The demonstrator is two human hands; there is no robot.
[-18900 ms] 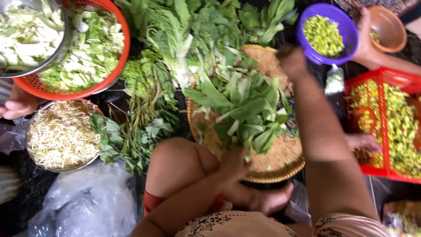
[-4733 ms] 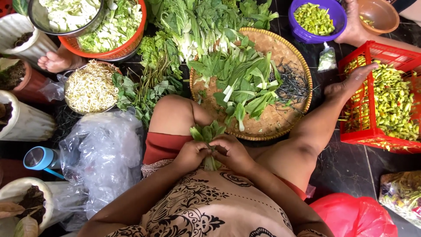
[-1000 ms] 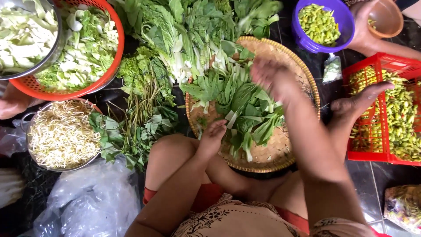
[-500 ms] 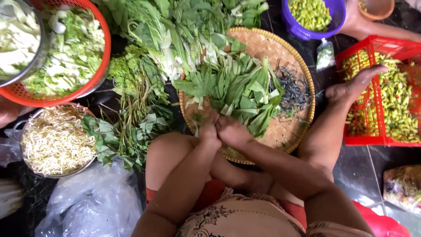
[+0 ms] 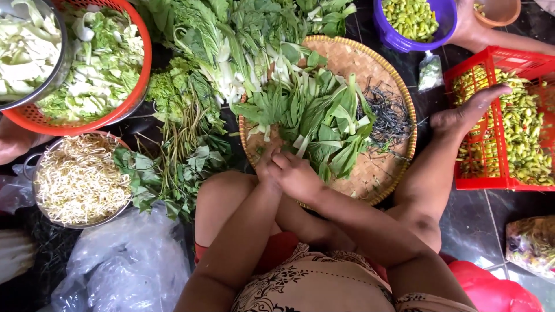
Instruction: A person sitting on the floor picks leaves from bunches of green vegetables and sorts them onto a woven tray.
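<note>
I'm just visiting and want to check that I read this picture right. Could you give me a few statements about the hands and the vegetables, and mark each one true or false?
1. Both hands, the left hand and the right hand, are together at the near edge of the woven tray. True.
2. The leafy greens lie on the woven tray. True.
3. The purple bowl holds bean sprouts. False: it holds small green chillies; the bean sprouts are in a metal bowl at the left.
4. The red crate is to the left of the tray. False: it is on the right.
5. The red basket holds chopped pale green cabbage. True.
</note>
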